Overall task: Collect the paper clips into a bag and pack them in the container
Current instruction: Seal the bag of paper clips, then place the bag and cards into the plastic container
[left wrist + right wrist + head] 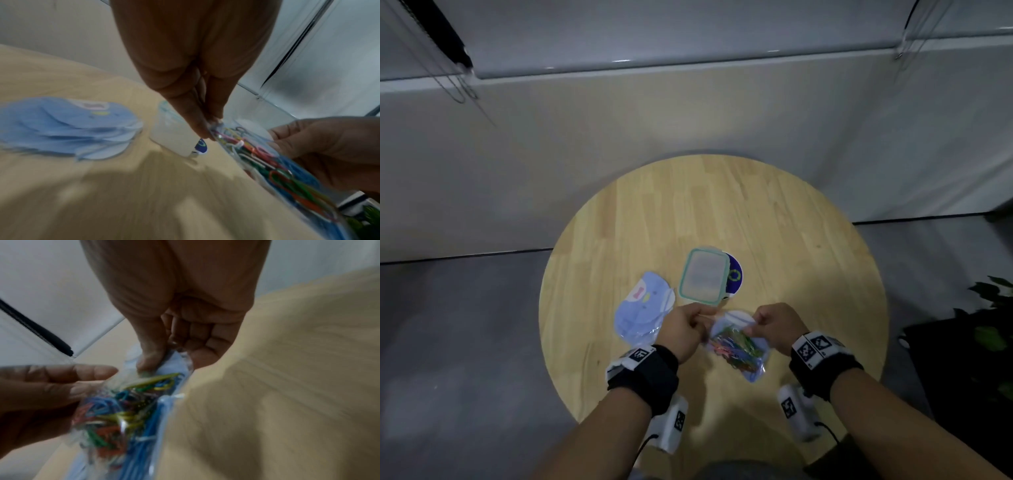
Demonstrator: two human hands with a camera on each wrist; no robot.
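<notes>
A clear zip bag full of coloured paper clips hangs just above the round wooden table, held between both hands. My left hand pinches the bag's top left edge between thumb and fingers. My right hand pinches the top right edge, thumb on the front. The clips show through the plastic. A rectangular container with a mint-green rimmed lid on it stands just beyond the hands, also blurred in the left wrist view.
A stack of blue printed bags lies left of the container. A dark blue round item pokes out from behind the container. A white wall runs behind the table; green plant leaves stand at the right.
</notes>
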